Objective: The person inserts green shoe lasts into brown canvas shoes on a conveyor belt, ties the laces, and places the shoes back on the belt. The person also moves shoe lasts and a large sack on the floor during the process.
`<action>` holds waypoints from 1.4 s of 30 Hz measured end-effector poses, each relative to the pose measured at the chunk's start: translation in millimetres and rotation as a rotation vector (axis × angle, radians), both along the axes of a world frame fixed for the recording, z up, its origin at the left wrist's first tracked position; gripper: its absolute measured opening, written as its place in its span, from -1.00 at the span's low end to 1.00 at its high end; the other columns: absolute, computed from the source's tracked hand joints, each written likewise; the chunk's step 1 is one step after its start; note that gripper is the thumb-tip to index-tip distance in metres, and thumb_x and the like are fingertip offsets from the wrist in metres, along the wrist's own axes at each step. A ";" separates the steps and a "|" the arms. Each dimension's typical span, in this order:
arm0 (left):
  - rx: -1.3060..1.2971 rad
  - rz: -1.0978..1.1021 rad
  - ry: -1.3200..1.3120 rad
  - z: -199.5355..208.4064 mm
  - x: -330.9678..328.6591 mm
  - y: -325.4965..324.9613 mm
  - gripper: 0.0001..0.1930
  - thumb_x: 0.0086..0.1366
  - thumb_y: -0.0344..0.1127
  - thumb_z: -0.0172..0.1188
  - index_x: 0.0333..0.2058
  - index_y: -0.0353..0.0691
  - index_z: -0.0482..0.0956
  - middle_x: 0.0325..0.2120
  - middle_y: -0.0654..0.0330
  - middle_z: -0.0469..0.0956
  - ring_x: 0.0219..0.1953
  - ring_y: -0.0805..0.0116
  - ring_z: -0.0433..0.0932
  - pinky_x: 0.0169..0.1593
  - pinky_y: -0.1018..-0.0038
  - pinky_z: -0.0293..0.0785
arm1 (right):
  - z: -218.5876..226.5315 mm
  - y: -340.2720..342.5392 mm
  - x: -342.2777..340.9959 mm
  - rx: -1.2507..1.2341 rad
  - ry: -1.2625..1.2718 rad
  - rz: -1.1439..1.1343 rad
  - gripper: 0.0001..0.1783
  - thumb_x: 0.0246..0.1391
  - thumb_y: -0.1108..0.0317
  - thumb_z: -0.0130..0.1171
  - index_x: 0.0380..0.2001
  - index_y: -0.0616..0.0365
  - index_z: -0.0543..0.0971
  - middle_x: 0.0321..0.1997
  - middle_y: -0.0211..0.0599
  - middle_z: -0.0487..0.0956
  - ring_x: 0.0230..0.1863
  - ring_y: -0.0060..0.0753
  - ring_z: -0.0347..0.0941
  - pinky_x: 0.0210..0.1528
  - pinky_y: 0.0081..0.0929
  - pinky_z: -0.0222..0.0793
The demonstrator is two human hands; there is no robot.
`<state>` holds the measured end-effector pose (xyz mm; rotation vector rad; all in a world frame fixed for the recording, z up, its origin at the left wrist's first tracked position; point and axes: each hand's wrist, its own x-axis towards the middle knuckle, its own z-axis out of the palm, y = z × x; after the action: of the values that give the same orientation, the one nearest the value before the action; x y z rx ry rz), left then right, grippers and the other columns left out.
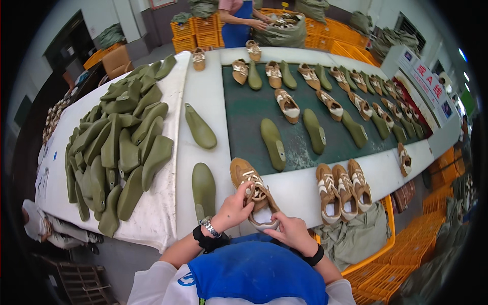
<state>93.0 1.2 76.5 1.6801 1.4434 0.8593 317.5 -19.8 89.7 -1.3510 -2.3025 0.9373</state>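
A brown shoe with white laces [246, 174] is between my two hands, its toe pointing away from me and its open heel toward my body. My left hand [235, 207] is closed on the shoe's left side, near the laces and tongue. With its fingers at the heel collar, my right hand [292, 232] grips the back right edge. A pale insole shows inside the shoe. Left of it, an olive-green shoe last [204, 187] lies on the white table, its lower end by my left wrist. Another green last [200, 127] lies farther off.
A heap of green lasts [119, 137] covers the white cloth at left. Brown shoes and lasts stand in rows on the green conveyor belt [249, 142]. Several shoes [344, 190] stand together at right, above an orange crate [390, 223]. Across the table, another person [236, 23] handles a sack.
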 end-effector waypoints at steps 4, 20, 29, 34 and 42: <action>0.211 0.056 0.164 -2.3 -15.1 -4.7 -0.55 0.18 -0.37 0.15 0.05 -0.20 0.31 -0.60 0.04 0.49 -0.54 0.11 0.53 -0.40 0.31 0.46 | -8.2 26.4 -22.2 0.015 -0.066 0.207 -0.62 0.02 -0.05 0.18 -0.30 0.01 0.48 -0.61 -0.15 0.55 -0.51 0.00 0.52 -0.43 -0.18 0.42; 0.229 0.509 0.308 -89.0 -81.7 -52.9 -0.66 0.01 -0.48 0.16 -0.17 -0.29 0.46 0.00 -0.10 0.35 0.12 -0.21 0.25 0.21 0.08 0.18 | -48.3 277.2 -98.7 0.012 0.056 0.008 -0.68 0.04 0.18 0.16 -0.29 0.24 0.60 -0.53 -0.14 0.60 -0.48 -0.26 0.58 -0.35 -0.35 0.47; 0.252 0.547 0.326 -89.8 -85.3 -49.7 -0.71 -0.04 -0.52 0.16 -0.25 -0.29 0.51 -0.03 -0.08 0.41 0.09 -0.13 0.32 0.17 0.15 0.25 | -136.2 369.5 -138.3 -0.083 -0.046 -0.118 -0.26 0.03 0.25 0.14 0.28 -0.01 0.13 0.07 0.20 0.43 0.07 0.17 0.37 0.12 -0.14 0.28; 0.251 0.571 0.266 -95.7 -84.8 -48.6 -0.70 -0.01 -0.49 0.15 -0.22 -0.26 0.51 -0.03 -0.07 0.40 0.11 -0.18 0.29 0.20 0.11 0.21 | -151.0 293.3 -133.3 -0.077 -0.052 0.225 -0.49 0.02 0.26 0.09 0.09 0.09 0.38 -0.01 0.05 0.51 0.03 0.09 0.43 0.06 -0.17 0.35; -0.055 0.456 -0.284 -94.1 -94.6 -36.6 -0.38 0.32 -0.20 -0.01 0.28 -0.17 -0.01 0.31 0.01 -0.03 0.35 0.14 -0.05 0.33 0.32 -0.04 | -128.8 125.7 -156.9 -0.190 0.294 0.537 -0.34 0.11 0.03 0.12 0.20 0.11 0.28 0.07 0.14 0.41 0.08 0.04 0.38 0.10 -0.27 0.30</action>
<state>-1.6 -35.4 -17.5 1.1434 1.6520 1.2355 160.6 105.9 -39.1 -0.5879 -2.4200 1.4352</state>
